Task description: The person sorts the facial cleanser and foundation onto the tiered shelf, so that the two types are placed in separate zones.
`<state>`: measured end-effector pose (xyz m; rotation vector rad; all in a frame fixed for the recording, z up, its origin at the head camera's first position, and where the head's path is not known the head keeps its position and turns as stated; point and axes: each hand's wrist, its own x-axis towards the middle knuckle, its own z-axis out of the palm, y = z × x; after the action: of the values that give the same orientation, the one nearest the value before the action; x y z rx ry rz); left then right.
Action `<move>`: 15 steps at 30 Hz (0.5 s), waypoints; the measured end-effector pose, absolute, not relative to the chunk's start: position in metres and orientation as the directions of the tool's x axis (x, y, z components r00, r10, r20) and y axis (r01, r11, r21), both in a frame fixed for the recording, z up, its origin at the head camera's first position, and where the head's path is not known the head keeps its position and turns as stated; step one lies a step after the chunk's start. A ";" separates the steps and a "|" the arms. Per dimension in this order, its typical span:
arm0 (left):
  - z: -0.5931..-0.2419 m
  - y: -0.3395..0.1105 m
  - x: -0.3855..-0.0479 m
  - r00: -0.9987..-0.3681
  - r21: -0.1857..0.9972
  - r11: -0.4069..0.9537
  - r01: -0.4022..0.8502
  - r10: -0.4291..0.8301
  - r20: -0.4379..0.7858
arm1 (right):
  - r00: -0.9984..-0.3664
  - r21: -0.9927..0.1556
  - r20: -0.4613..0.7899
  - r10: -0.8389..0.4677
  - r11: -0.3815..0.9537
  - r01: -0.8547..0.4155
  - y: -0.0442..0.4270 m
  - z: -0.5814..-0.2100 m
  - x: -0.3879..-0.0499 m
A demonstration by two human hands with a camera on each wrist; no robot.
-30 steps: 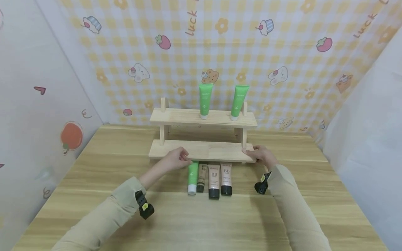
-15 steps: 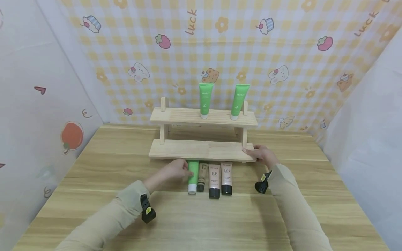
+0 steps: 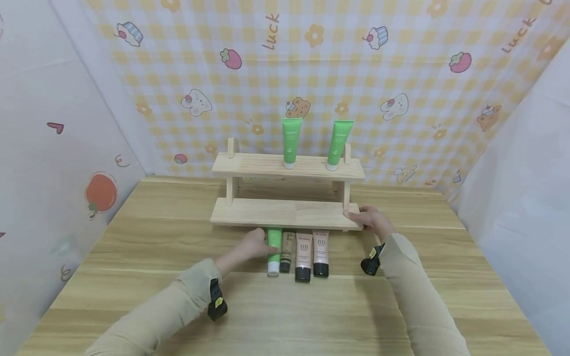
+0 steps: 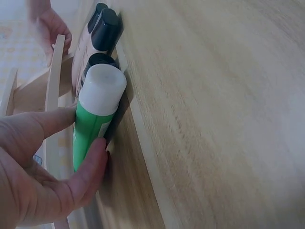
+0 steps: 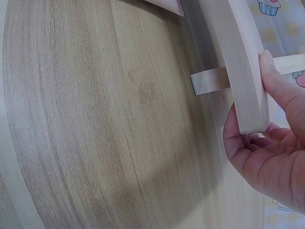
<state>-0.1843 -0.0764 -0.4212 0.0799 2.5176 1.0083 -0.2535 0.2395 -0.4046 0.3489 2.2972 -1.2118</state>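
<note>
A green tube with a white cap (image 3: 273, 268) lies on the table at the left end of a row, just in front of a two-tier wooden shelf (image 3: 254, 212). My left hand (image 3: 257, 244) pinches this tube between thumb and fingers, as the left wrist view shows, with the cap (image 4: 102, 88) uncovered. At the shelf's right end, my right hand (image 3: 373, 220) grips the lower board (image 5: 248, 81), thumb on top and fingers curled beneath. Two more green tubes, one left (image 3: 291, 143) and one right (image 3: 340, 145), stand cap-down on the upper board.
Beside the pinched tube lie a slim brownish tube (image 3: 287, 251) and two pinkish BB cream tubes, a left one (image 3: 304, 254) and a right one (image 3: 321, 252), all with dark caps. A patterned cloth (image 3: 267, 84) hangs behind the shelf. Wooden tabletop (image 3: 303, 316) extends toward the front.
My left hand has moved down from the shelf's front edge and right onto the lying green tube, and now pinches it. My right hand stays on the lower board.
</note>
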 end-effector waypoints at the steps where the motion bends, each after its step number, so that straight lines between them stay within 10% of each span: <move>1: -0.421 -0.076 -0.184 -0.906 0.668 0.736 -0.114 0.199 -0.374 | -0.833 -0.692 -0.553 -0.014 0.565 0.449 0.239 -0.404 -0.253; 15: -0.418 -0.069 -0.182 -0.855 0.703 0.676 -0.221 0.213 -0.473 | -0.853 -0.713 -0.521 -0.032 0.566 0.414 0.240 -0.402 -0.252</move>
<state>-0.1815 -0.0694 -0.4176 -0.0057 2.3580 1.0849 -0.2516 0.2396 -0.4016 0.3062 2.3175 -1.2329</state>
